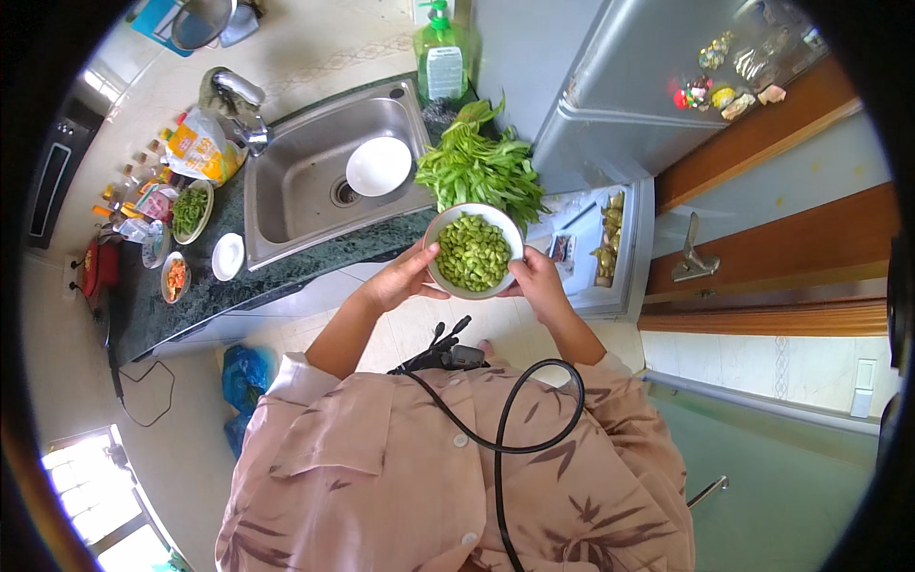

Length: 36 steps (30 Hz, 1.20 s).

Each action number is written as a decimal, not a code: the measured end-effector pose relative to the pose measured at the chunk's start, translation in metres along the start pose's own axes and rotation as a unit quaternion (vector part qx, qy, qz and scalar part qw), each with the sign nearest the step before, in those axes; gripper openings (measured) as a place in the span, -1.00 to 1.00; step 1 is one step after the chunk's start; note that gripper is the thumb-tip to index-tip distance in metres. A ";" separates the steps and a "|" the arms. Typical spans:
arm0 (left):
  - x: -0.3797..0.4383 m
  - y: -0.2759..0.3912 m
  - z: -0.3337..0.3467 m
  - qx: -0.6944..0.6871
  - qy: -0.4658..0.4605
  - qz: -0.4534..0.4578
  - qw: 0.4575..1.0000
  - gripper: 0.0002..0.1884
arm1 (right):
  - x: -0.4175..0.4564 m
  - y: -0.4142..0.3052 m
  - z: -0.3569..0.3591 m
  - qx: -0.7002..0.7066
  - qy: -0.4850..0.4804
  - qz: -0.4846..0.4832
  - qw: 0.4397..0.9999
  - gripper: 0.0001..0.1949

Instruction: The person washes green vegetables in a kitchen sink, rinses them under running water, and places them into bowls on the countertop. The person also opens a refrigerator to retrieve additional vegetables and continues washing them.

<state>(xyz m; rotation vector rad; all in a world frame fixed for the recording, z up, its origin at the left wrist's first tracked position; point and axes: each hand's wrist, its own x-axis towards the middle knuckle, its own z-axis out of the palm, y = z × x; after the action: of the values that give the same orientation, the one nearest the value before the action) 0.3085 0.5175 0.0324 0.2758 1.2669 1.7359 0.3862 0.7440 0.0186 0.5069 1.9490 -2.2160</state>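
Both hands hold a white round bowl (pixel 515 232) full of shelled green beans (pixel 474 252) in front of my body. My left hand (pixel 404 275) grips its left side, thumb on the rim and fingers beneath. On the opposite side, my right hand (pixel 537 280) holds the rim with its thumb, its other fingers partly hidden under the bowl. Just beyond the bowl lies a heap of leafy green vegetables (pixel 482 168), beside the steel sink (pixel 293 196). A white bowl (pixel 379 166) rests inside the sink, near the drain.
On the dark green countertop (pixel 207 286) stand a small white dish (pixel 227 257), a bowl of chopped orange-red food (pixel 174 277), a plate of cut greens (pixel 191 212) and several bottles. A soap bottle (pixel 442 61) stands behind the sink. The refrigerator's lower door (pixel 632 250) hangs open at right.
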 end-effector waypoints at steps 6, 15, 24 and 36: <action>-0.011 0.002 -0.032 -0.144 0.125 0.097 0.977 -0.36 | 0.015 -0.028 0.000 0.019 -0.023 -0.038 0.999 -0.63; -0.084 -0.024 -0.092 -0.163 0.337 0.204 0.905 -0.47 | -0.006 0.095 -0.264 -0.535 0.364 0.045 0.761 -0.24; -0.093 -0.026 -0.126 -0.190 0.416 0.287 0.842 -0.38 | 0.054 0.107 -0.230 -0.572 0.321 -0.050 0.753 -0.73; -0.108 0.015 -0.190 -0.213 0.392 0.274 0.852 -0.42 | 0.049 0.164 -0.248 -0.351 0.379 0.246 0.820 -0.34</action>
<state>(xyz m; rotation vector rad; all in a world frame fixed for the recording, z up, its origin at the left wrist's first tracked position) 0.2361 0.3142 -0.0036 -0.4326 1.3661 2.7367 0.4323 0.9693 -0.1766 1.6750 2.3615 -0.8966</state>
